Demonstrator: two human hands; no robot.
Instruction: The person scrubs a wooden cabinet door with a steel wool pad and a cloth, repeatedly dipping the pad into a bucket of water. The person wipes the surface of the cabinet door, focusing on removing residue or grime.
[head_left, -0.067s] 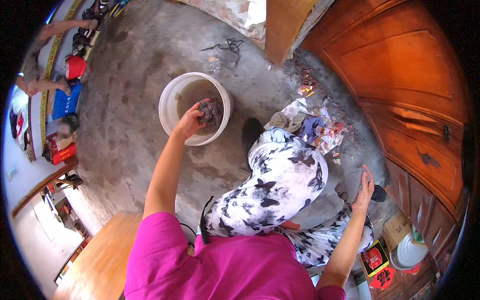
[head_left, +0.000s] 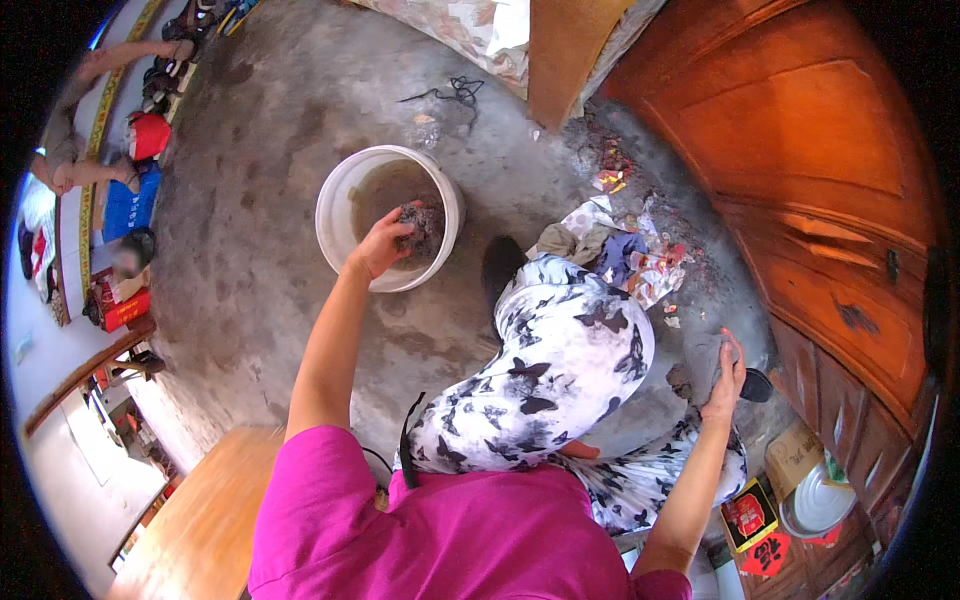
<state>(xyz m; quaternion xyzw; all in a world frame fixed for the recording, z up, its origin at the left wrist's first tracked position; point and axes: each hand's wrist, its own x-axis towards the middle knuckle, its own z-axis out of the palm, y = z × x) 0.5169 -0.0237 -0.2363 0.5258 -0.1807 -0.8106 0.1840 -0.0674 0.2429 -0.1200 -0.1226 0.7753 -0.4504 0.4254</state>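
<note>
My left hand reaches into a white bucket of murky brown water, its fingers closed around a dark, tangled, fibrous clump. The clump sits by the bucket's right inner side; its exact kind does not show. On the right, my right hand is held beside my bent leg, fingers stretched out and apart from the bucket. A black shoe shows just behind that hand. Nothing is seen in its fingers.
Crumpled cloths and wrappers lie on the concrete floor right of the bucket. A dark cord lies beyond it. A wooden door stands at right, a wooden tabletop at lower left. Another person's legs show far left.
My left hand and the clump have shifted very slightly within the bucket. My right hand stays nearly where it was.
</note>
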